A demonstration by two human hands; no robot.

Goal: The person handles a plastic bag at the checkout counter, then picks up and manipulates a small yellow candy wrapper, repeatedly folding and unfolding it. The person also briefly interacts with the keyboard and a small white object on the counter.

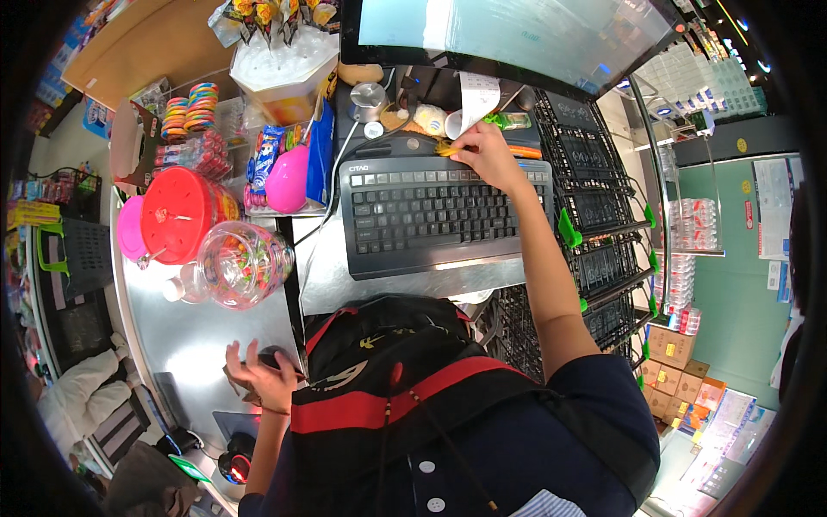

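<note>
My right hand (488, 154) is above the top edge of a black keyboard (429, 220), its fingertips pinching a small yellow object (446, 149). A curling paper receipt (479, 97) hangs beside these fingers; whether they touch it is hard to tell. My left hand (266, 380) is at the lower left over the metal counter (187, 342). Its fingers are spread around a dark item (274, 357) with a brown part, mostly hidden by the hand. Behind the keyboard lie an orange object (524, 152), a coin (413, 144) and a small plush toy (429, 120).
A monitor (517, 35) overhangs the back. Left of the keyboard stand a clear candy jar (245, 265), a red-lidded tub (177, 216) and a candy box (316, 155). Black crates with green handles (597, 213) flank the right. A scanner (237, 460) glows lower left; people are beyond the counter.
</note>
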